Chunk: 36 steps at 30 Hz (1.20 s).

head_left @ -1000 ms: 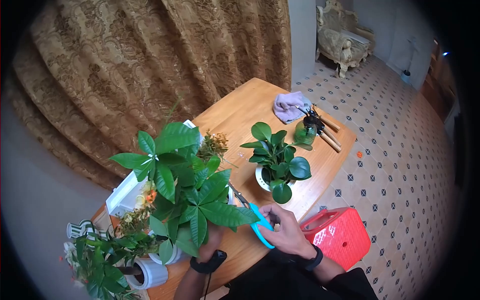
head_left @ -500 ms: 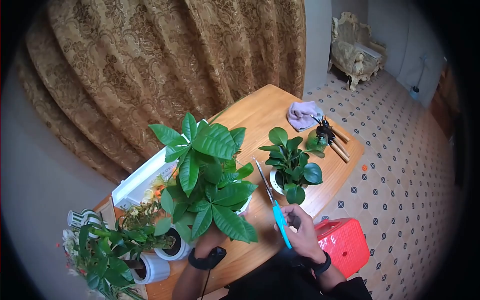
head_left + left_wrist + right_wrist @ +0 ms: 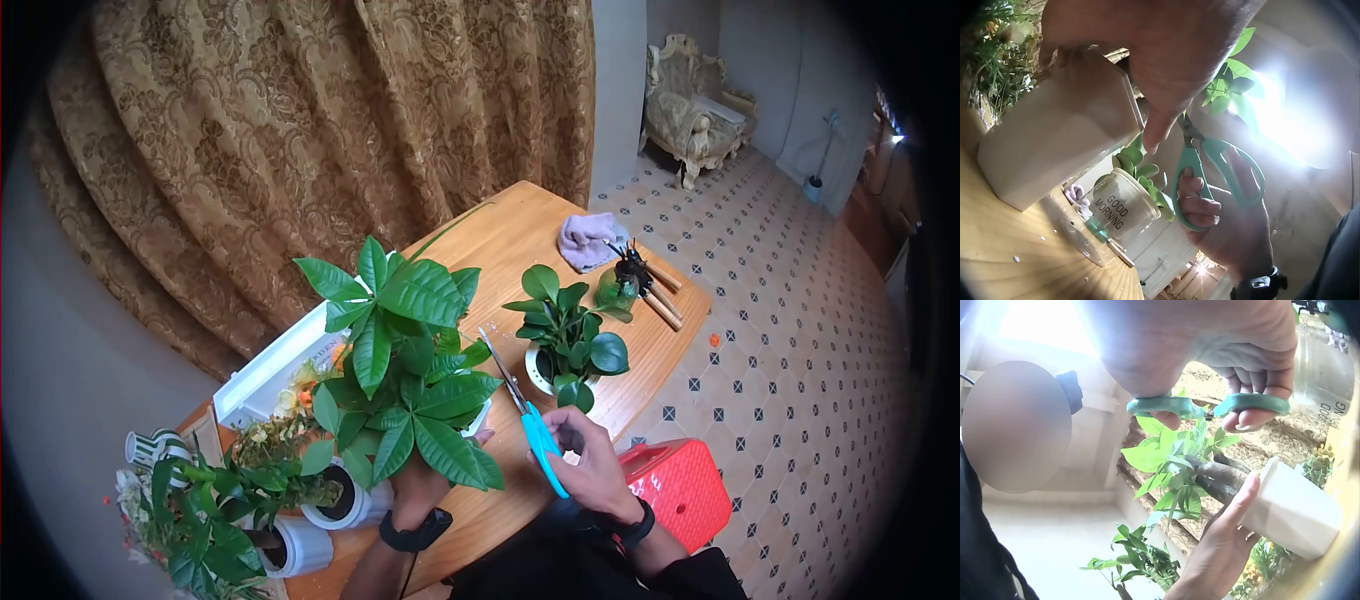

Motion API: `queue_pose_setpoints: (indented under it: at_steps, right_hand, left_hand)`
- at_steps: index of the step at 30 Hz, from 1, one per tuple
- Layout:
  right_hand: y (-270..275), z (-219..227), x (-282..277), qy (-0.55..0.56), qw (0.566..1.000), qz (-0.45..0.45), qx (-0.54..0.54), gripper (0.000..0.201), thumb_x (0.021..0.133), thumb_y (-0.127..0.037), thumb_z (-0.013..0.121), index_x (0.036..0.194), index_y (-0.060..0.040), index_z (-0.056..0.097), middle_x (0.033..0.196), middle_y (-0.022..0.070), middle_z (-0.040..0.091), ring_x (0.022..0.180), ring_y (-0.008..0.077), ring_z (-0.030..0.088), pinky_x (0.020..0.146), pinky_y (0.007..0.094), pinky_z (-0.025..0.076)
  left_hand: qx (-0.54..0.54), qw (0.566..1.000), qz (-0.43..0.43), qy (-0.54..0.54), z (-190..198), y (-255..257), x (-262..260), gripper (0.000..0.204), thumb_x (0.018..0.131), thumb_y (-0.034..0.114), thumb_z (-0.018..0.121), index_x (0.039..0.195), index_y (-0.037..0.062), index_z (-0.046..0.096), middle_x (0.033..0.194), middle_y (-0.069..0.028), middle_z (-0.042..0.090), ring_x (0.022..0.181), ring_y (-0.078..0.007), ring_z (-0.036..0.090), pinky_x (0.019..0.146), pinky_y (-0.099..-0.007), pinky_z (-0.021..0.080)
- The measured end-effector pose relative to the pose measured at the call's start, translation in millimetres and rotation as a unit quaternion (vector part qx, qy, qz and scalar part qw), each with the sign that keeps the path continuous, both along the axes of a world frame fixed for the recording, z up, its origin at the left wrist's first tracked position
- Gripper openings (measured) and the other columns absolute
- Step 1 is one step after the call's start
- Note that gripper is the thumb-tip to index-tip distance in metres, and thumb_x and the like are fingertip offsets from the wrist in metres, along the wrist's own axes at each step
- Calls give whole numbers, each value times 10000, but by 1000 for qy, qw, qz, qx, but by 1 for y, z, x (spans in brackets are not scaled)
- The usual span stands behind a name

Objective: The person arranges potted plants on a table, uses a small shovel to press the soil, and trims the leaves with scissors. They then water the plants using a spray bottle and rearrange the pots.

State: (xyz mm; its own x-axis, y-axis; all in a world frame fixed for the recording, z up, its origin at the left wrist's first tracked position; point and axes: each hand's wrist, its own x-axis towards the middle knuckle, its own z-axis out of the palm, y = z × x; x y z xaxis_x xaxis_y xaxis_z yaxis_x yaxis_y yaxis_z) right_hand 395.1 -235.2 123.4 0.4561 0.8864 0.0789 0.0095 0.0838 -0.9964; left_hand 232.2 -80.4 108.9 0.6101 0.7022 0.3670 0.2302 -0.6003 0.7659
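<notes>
The right hand (image 3: pixel 598 470) grips teal-handled scissors (image 3: pixel 541 440), fingers through the loops; their blades point up and away, left of the round-leaved plant. In the left wrist view the scissors (image 3: pixel 1192 147) look slightly parted at the handles. The left hand (image 3: pixel 420 492), partly under the leaves, holds a white angular pot (image 3: pixel 1294 509) by its rim, as the right wrist view shows. A thick-stemmed plant (image 3: pixel 1219 475) with large green leaves (image 3: pixel 415 400) grows from that pot, which stands on the wooden table.
Right of the leaves stands a round-leaved plant (image 3: pixel 575 345) in a white pot. Beyond it are a cloth (image 3: pixel 588 240), a green glass jar (image 3: pixel 615 290) and wooden-handled tools (image 3: pixel 662 308). Potted plants and a white box (image 3: pixel 270 375) stand left; a red stool (image 3: pixel 680 495) is right.
The scissors, earlier close to the leaves, have moved right and clear of them, their blades now pointing upward. The leafy plant has shifted slightly, and the head view has turned.
</notes>
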Motion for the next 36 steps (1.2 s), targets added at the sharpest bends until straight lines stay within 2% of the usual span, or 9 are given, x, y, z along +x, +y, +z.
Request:
queue_pose_setpoints:
  at_steps: [1,5,7,14,16,23,29,31,36]
  right_hand:
    - [0,-1,0,-15,1000,-4,-5,312,895,-80,711,1155,32,578,979,62,671,871,126,679,795,277,536]
    - [-1,-9,0,-18,1000,-19,11,328,879,-66,736,1151,40,587,962,46,658,834,72,612,705,228,485]
    - [-2,-8,0,-15,1000,-20,6,325,882,-68,737,1149,40,586,957,45,657,830,73,611,701,228,484]
    - [-4,-10,1,-7,1000,-19,4,309,894,-68,730,1145,42,587,955,41,659,824,70,607,696,222,483]
    - [-5,-10,1,-4,1000,-18,4,309,896,-68,729,1148,42,588,955,40,660,824,70,608,696,222,483]
    - [-7,-5,0,15,1000,-20,8,304,900,-63,721,1155,42,594,954,37,661,832,71,610,705,227,485]
    - [-10,-13,3,39,998,-44,22,295,896,-47,710,1151,42,593,941,31,652,836,71,602,734,224,480]
    - [-10,-13,5,46,998,-42,14,295,900,-42,704,1157,42,587,952,36,658,845,72,607,741,225,482]
    - [-1,-6,1,30,999,-29,18,264,939,-42,646,1175,28,550,936,49,637,851,111,647,789,257,530]
  left_hand:
    - [13,1000,10,-11,-2,0,0,517,832,418,836,1177,56,709,1095,-99,740,969,-256,701,839,-397,545]
    - [71,997,34,1,-10,1,1,499,835,432,827,1156,63,721,1074,-98,747,946,-267,708,814,-399,551]
    - [24,999,21,22,-6,0,2,498,749,204,905,1163,35,688,1117,-102,722,1004,-233,698,892,-381,554]
    - [-5,1000,-2,-15,-27,10,2,472,763,161,890,1170,31,689,1129,-96,723,1018,-220,699,880,-372,567]
    - [30,998,8,-47,-30,12,4,430,810,309,853,1127,47,725,1043,-112,755,916,-257,721,803,-395,562]
    - [-12,997,-14,-81,-21,8,4,393,827,220,842,1141,24,710,1059,-117,751,957,-248,723,838,-383,569]
    - [-48,995,-63,-64,-24,10,0,483,856,156,816,1255,-33,621,1201,-137,704,1094,-235,693,879,-365,579]
    - [-147,977,-105,-115,-22,7,-2,466,906,87,749,1309,-54,563,1263,-142,666,1131,-245,670,925,-399,580]
    - [-124,986,-92,-56,-15,5,-7,470,913,67,736,1327,-48,544,1282,-147,642,1125,-257,660,945,-429,579]
